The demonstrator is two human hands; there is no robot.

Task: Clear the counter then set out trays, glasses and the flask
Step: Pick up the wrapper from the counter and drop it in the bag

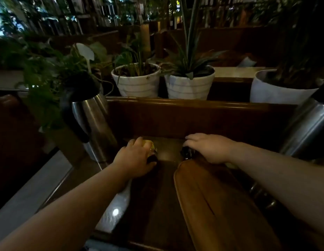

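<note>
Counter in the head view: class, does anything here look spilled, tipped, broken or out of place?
Nothing stands out. The left flask stands upright, as do the white pots behind the ledge. The wooden tray lies flat. The left hand and right hand each cover a small item, too dim to identify. No spill shows.

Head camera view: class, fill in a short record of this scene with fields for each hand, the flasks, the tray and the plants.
left hand: closed over a small yellowish item, too dim to identify
right hand: resting on a small dark object
steel flask: upright, left of the hands, black handle
second steel flask: at right edge, partly out of view
wooden tray: lying under the right forearm
potted plants: white pots lined up behind the wooden ledge
</note>
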